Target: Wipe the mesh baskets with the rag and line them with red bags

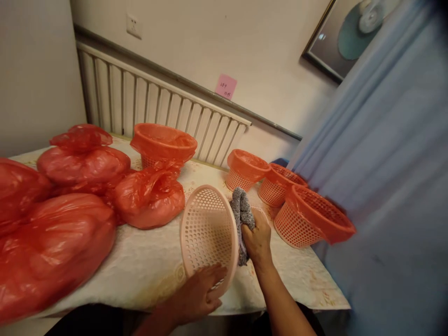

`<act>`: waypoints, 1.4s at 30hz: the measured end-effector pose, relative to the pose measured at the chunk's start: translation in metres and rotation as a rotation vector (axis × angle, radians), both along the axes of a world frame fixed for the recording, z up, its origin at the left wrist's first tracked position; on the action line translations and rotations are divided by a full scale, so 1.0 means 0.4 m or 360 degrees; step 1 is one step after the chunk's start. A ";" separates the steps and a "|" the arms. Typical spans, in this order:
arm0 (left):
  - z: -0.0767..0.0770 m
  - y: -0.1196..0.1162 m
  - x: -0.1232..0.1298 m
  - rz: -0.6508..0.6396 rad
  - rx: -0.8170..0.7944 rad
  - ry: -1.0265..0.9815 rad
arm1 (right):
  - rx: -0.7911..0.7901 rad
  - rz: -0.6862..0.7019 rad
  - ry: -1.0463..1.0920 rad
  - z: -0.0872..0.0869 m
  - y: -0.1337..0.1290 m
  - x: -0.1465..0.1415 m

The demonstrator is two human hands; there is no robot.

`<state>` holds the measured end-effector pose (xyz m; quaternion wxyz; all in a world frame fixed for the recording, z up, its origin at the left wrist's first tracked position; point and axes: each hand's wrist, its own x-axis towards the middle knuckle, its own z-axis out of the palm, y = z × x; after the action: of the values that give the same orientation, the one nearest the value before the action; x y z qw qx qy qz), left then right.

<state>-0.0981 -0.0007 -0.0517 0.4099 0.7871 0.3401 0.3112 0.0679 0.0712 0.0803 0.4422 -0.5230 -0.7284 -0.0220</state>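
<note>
Your left hand (198, 291) pinches the near rim of the basket (210, 219); your right hand (258, 237) grips the cloth (241, 212) at its right side. Hold the rim steady, press evenly.

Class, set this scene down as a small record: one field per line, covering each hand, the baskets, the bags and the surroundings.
Left hand: at the lower rim of a tilted, unlined pale pink basket
Right hand: gripping a gray cloth beside that basket
Red-lined baskets: three at right, one at back left
Red bags: bulging, grouped at left
Surface: table with patterned cover
Behind: radiator, pink note
Far right: blue curtain
</note>
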 end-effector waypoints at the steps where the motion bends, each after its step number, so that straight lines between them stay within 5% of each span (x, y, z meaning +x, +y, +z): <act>1: 0.011 -0.013 0.010 0.0046 -0.0072 -0.0065 | -0.0003 0.0003 0.0010 -0.002 -0.006 0.001; 9: 0.159 -0.019 0.127 0.0182 -0.0281 -0.0942 | 0.0041 0.0038 0.0031 -0.033 -0.066 0.025; 14: 0.172 -0.005 0.188 0.0302 -0.0413 -0.1127 | 0.0100 0.0117 0.0078 -0.059 -0.102 0.055; 23: 0.168 -0.030 0.149 0.0288 -0.0473 -0.0830 | 0.0169 0.0203 0.0013 -0.084 -0.124 0.098; 29: 0.161 -0.024 0.121 0.0288 -0.0414 -0.0659 | 0.0151 -0.0014 -0.0048 -0.137 -0.005 0.225; 34: 0.160 -0.018 0.117 0.0376 -0.0447 -0.0509 | 0.0010 -0.0333 0.0216 -0.192 0.091 0.333; 38: 0.204 -0.010 0.133 0.0320 -0.0454 -0.0554 | 0.0048 -0.0449 0.0410 -0.226 0.093 0.307; 42: 0.240 -0.002 0.158 0.0230 -0.0413 -0.0571 | 0.0246 -0.0226 0.0366 -0.232 0.007 0.200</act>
<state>-0.0347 -0.0015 0.0444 0.5382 0.6336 0.3543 0.4283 0.1480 0.0741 -0.0126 0.5588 -0.5367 -0.6303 -0.0492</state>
